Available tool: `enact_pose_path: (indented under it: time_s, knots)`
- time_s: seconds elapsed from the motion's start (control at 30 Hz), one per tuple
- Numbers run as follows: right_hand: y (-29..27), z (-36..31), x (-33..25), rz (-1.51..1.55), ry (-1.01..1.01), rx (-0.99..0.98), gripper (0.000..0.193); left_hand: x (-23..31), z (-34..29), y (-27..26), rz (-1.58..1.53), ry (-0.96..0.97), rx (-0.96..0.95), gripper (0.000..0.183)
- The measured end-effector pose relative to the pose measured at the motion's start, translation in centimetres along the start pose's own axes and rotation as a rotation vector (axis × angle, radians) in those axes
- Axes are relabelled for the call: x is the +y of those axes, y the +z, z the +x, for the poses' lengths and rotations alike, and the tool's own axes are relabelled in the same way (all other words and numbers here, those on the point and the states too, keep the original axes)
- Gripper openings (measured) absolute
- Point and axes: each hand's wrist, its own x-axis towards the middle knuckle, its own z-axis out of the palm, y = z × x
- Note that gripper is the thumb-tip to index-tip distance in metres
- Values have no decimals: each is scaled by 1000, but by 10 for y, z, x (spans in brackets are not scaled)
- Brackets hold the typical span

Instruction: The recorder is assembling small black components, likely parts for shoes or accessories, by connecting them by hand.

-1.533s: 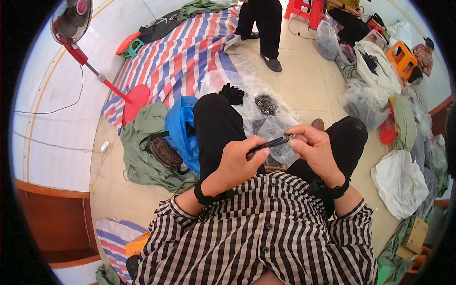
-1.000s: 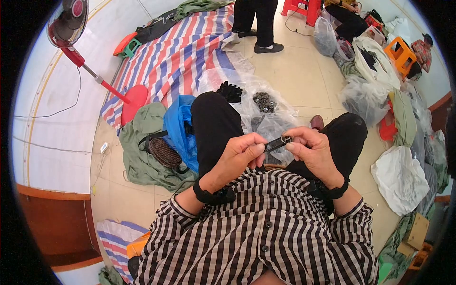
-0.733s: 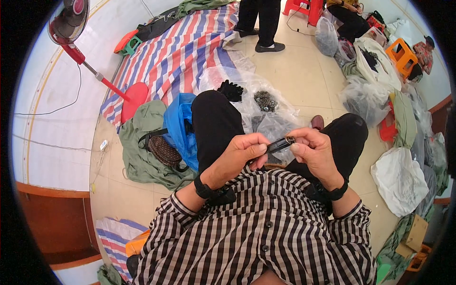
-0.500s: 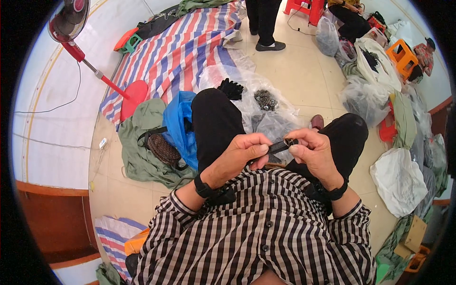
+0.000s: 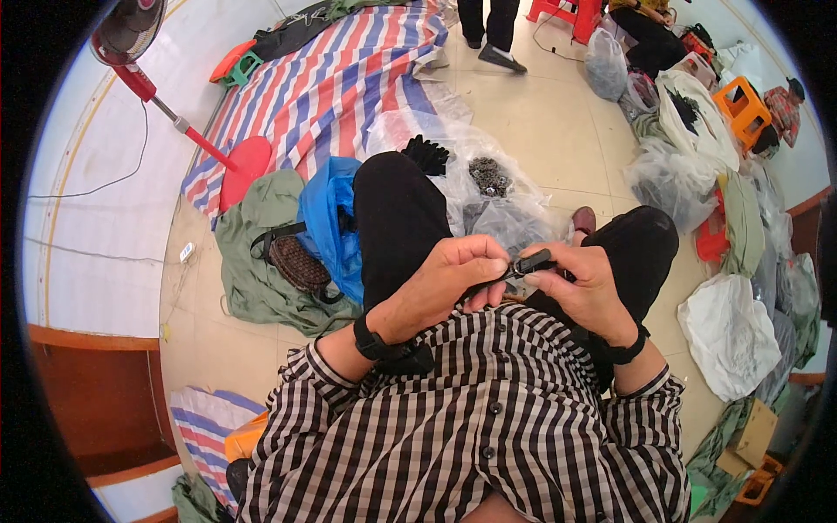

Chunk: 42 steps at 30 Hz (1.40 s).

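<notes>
In front of my belly, both hands work on a short black strap (image 5: 535,259) with a small shiny metal fitting, which looks like a buckle. My left hand (image 5: 453,275) is closed, thumb and forefinger pinching the strap on its left side. From the other side my right hand (image 5: 577,277) pinches the fitting and the strap end, which sticks up between its fingers. The fingers hide part of the fitting's shape. Beyond my knees, a heap of small dark metal pieces (image 5: 488,177) lies on clear plastic (image 5: 523,196), with black gloves (image 5: 425,155) to its left.
At left, a blue plastic bag (image 5: 327,218) and a woven brown bag (image 5: 298,264) rest on green cloth (image 5: 253,288). A red floor fan (image 5: 244,174) stands behind, beside a striped sheet (image 5: 323,96). Filled bags (image 5: 671,183) line the right side. Another person (image 5: 493,30) stands beyond.
The strap end has turned upward in my right fingers, and my right hand has closed in toward the left. The standing person's foot has shifted.
</notes>
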Motion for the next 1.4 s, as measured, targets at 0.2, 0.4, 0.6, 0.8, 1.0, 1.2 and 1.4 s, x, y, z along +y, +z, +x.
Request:
enact_pose_path:
  time_s: [0.2,0.4,0.6,0.8,1.0,1.2,1.4]
  knots:
    - [-4,-1,-1,146,19,45,19,0,-2,1,51,37,-55,17]
    - [-7,1,-5,85,-25,-47,18,-3,-2,9,-35,80,-67,18]
    - [4,2,0,462,186,44,19,0,2,12,-67,119,-69,18]
    - [19,1,8,713,251,44,21,-1,3,13,-118,110,-32,20]
    - [22,3,9,781,266,38,21,-5,6,13,-127,136,-36,19]
    - [10,8,-4,241,147,16,24,-6,9,14,89,241,60,11]
    - [1,13,-11,-246,-158,-49,23,13,-3,7,415,405,197,16]
